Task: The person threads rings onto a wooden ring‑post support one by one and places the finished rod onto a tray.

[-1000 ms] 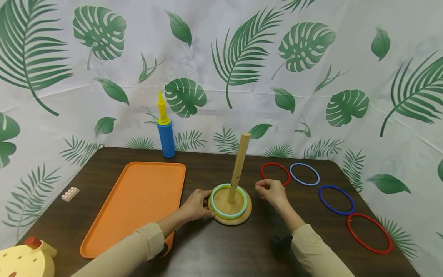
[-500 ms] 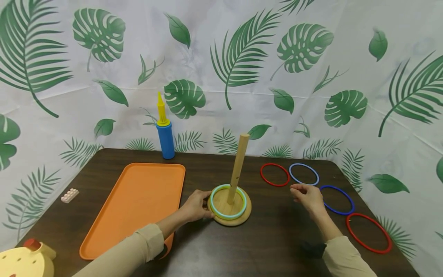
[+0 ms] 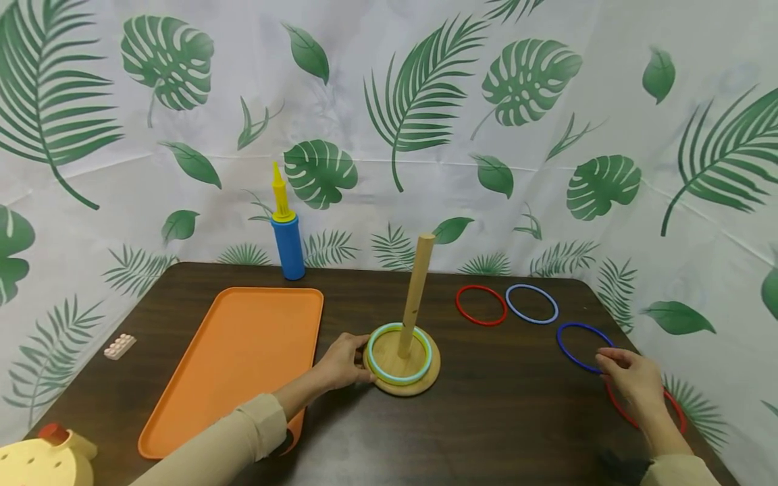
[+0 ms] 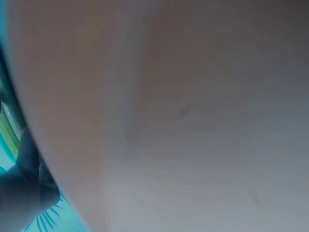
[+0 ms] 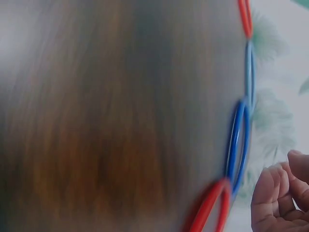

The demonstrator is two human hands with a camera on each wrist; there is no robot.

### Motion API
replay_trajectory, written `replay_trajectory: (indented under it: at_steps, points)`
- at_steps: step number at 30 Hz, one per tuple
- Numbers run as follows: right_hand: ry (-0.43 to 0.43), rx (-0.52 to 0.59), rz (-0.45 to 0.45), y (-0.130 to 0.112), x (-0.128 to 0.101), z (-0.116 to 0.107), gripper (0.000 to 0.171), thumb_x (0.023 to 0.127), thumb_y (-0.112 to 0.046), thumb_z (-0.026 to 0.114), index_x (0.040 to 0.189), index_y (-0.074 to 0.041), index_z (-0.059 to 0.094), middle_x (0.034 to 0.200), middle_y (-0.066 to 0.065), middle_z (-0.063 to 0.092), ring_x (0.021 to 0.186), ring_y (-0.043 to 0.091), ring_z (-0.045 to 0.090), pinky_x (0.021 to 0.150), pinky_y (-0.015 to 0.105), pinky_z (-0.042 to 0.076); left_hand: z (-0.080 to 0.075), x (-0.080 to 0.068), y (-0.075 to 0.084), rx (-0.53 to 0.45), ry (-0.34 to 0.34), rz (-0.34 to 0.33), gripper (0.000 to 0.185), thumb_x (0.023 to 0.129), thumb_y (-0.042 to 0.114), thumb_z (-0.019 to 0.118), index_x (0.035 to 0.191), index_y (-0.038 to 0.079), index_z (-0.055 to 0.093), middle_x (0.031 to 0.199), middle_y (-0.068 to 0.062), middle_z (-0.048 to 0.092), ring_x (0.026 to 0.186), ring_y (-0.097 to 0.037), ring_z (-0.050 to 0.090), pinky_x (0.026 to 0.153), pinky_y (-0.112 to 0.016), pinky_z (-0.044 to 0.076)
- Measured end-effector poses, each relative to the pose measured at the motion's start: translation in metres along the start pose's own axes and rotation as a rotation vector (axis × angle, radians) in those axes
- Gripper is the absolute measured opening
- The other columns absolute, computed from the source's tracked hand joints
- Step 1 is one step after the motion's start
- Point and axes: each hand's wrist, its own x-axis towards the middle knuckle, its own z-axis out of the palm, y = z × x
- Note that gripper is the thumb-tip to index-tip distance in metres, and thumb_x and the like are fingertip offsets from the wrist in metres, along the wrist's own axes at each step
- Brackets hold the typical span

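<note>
In the head view my left hand (image 3: 342, 363) holds the left edge of a wooden ring-toss stand, thumb at the near side of its round base (image 3: 419, 387) and fingers farther back. The stand's post (image 3: 417, 290) rises from the base, leaning slightly right. Round it lie a light turquoise ring (image 3: 399, 380) and a yellow ring under it. My right hand (image 3: 637, 383), fingers loosely curled around nothing, hovers over the near red ring (image 3: 681, 413), hiding part of it. Beside its fingertips lies a dark blue ring (image 3: 560, 343). The left wrist view is mostly blocked.
Farther back lie another red ring (image 3: 485, 324) and a pale blue ring (image 3: 537, 321). An orange tray (image 3: 261, 351) lies left of the stand. Behind it stands a blue and yellow hand pump (image 3: 289, 246). A pink block (image 3: 119, 346) and a yellow toy (image 3: 45, 459) are at the left.
My right hand has moved right and slightly nearer, from beside the stand past the dark blue ring to the near red ring. The left hand stays at the base.
</note>
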Motion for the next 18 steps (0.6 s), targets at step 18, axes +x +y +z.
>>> replay_trajectory:
  at_steps: [18]
  points:
    - [0.161,-0.488,0.07,0.054,-0.023,-0.068,0.031,0.085,-0.011,0.062,0.104,0.014,0.06,0.064,0.014,0.067,0.05,-0.003,0.044,0.053,0.027,0.035,0.001,-0.001,-0.001,-0.002,0.008,0.006,0.075,0.07,0.0,0.08,0.134,-0.01,0.044,0.117,-0.022,0.045,0.096,-0.031,0.061,0.072,-0.027,0.055]
